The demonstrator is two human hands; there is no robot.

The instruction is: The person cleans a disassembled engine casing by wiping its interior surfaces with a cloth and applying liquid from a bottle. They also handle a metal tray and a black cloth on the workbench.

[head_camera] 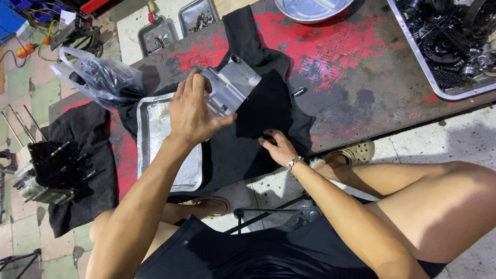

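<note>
My left hand [190, 111] grips a grey cast-metal engine part [233, 85], holding it tilted above a black cloth [268, 103] spread on a low work board. My right hand [279, 147] rests on the cloth's near edge, fingers curled on the fabric or on a small dark item I cannot make out; a bracelet circles that wrist. An empty shallow metal tray [155, 139] lies just left of the cloth, partly under my left wrist. A small bolt-like piece [298, 92] lies on the board to the right of the cloth.
A clear plastic bag of dark parts [101, 77] sits at the left. A dark engine block with studs [51, 165] rests on another black cloth. Two small trays of hardware [175, 28], a metal bowl [310, 9] and a large tray of engine parts [449, 46] line the far side.
</note>
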